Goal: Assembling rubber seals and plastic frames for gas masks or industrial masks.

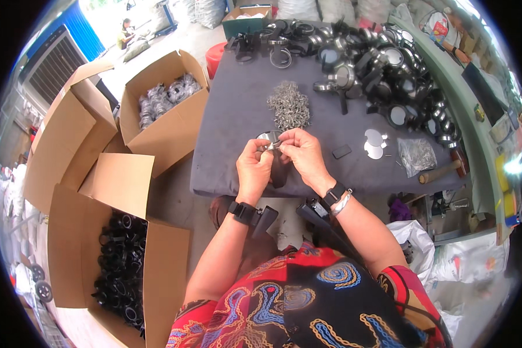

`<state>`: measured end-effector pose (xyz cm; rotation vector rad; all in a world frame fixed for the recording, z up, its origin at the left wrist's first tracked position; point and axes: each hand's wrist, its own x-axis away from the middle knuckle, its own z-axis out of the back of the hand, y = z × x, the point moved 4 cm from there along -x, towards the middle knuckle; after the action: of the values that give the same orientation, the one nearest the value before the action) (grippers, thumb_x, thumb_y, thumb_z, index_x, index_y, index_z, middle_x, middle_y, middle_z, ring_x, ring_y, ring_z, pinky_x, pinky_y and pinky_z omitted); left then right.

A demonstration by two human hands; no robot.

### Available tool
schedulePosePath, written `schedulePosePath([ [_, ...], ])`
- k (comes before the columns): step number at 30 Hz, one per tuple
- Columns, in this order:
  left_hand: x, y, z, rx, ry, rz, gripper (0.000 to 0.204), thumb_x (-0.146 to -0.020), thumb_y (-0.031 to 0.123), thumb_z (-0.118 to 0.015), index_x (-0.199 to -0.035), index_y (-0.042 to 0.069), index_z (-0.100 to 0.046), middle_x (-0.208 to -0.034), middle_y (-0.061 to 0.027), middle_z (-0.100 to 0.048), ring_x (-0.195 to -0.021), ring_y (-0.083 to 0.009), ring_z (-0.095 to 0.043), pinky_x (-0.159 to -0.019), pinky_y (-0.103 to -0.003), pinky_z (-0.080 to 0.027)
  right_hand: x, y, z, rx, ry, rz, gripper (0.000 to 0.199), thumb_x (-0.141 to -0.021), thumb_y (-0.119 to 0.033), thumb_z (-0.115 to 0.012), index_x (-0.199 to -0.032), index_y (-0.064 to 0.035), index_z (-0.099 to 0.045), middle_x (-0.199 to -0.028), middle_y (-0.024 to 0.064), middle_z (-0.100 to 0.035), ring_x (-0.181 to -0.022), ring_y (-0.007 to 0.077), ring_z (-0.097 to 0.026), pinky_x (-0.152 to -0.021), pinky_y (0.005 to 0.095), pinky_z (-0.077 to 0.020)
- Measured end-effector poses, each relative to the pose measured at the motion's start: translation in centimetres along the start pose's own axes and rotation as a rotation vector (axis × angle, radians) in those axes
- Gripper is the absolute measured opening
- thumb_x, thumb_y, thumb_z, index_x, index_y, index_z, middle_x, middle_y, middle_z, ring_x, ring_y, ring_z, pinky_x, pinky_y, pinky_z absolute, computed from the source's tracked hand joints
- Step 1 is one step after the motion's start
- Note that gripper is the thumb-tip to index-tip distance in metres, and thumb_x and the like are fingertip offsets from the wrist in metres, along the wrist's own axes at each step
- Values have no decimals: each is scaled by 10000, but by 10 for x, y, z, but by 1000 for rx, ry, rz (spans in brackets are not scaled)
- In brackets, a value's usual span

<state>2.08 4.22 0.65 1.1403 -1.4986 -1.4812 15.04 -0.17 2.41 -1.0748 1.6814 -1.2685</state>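
Observation:
Near the front edge of the grey-covered table, both my hands meet on a round metal-rimmed part with a black handle (279, 172). My left hand (255, 169) grips its left side, thumb and fingers closed around the rim. The thumb and forefinger of my right hand (305, 155) are pinched at its right edge; whether a small piece is between them is too small to tell. The handle points down toward me between the hands. Just beyond them lies a heap of small shiny metal pieces (289, 103).
A large pile of similar black-handled round parts (388, 69) covers the table's far right. Nearer are a black flat strip (341, 152), silver discs (375, 144), a clear plastic bag (416, 156) and a wooden-handled hammer (443, 172). Open cardboard boxes (168, 145) with parts stand at left.

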Motion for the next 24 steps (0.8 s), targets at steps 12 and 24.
schedulePosePath([
  [12, 1, -2, 2, 49, -54, 28, 130, -925, 45, -530, -1046, 47, -577, -660, -4, -593, -481, -51, -509, -383, -214, -402, -4, -15, 0, 423, -179, 215, 206, -811, 59, -577, -1002, -9, -616, -687, -20, -581, -611, 59, -550, -567, 226, -455],
  [24, -9, 1, -6, 81, -111, 52, 120, -929, 50, -518, -1038, 50, -567, -665, -11, -602, -480, -68, -533, -391, -213, -421, -19, -30, 11, 504, -361, 222, 305, -815, 0, -636, -1116, -48, -631, -751, -32, -576, -743, 70, -530, -705, 243, -451],
])
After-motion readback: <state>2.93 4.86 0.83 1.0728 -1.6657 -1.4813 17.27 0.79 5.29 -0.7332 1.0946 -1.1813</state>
